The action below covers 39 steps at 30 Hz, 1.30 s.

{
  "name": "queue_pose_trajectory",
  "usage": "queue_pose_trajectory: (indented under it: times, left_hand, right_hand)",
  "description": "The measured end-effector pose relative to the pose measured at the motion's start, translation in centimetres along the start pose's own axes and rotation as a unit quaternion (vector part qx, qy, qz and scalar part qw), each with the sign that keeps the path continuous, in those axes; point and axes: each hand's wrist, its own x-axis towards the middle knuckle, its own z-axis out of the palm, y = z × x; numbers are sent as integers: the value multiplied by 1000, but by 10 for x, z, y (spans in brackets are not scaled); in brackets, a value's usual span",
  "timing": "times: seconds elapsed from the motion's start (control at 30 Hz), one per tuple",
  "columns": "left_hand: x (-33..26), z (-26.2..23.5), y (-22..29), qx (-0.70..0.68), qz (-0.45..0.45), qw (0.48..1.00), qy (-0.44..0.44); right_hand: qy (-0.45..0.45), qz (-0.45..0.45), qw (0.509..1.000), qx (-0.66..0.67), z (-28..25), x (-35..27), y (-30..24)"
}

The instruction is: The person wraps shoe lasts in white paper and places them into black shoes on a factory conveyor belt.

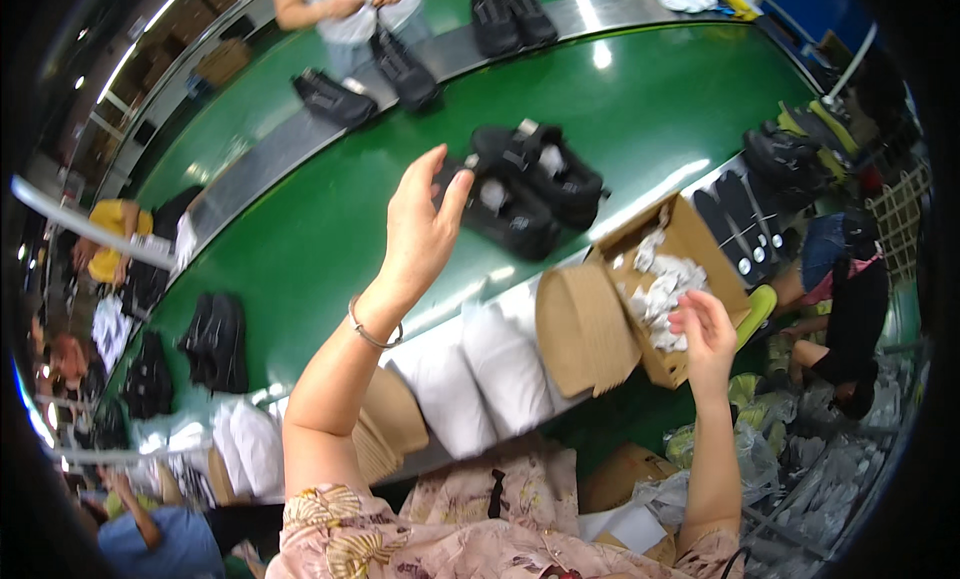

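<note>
My left hand [422, 219] reaches up over the green belt, its thumb and fingers apart, beside a pair of black shoes [520, 194]. Whether the fingertips touch the near shoe, I cannot tell. Pale stuffing shows inside the shoes. On the right, my right hand [708, 341] hangs over the near side of an open cardboard box [690, 224]. Its fingers are loosely bent and spread, with nothing visible in them. Crumpled white paper [662, 284] lies in the box, close by those fingertips.
Stacked brown card inserts [585, 329] and white paper stacks [480, 374] line the belt's near edge. Black insoles [738, 219] lie right of the box. A person's hands hold a black shoe [402, 67] at the far metal ledge. More black shoes [213, 341] stand left.
</note>
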Motion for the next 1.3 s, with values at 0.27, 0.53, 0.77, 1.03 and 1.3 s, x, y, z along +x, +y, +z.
queue_pose_trajectory:
  times: [0.27,0.53,0.77,1.03,1.3]
  left_hand:
    - [-208,-50,112,-147,127,952,-235]
    - [-361,12,36,-203,-45,941,-267]
    - [-396,-20,-3,-179,-71,946,-259]
    - [-393,-83,-6,-177,119,966,-145]
    - [-353,-157,-12,-32,149,988,22]
  right_hand:
    - [-28,76,997,2,-26,-130,82]
    - [-36,-93,995,-26,48,-161,69]
    - [-56,-138,986,-70,70,-214,78]
    - [-26,-162,980,-111,81,-254,39]
    - [-57,-266,950,-157,143,-236,-2]
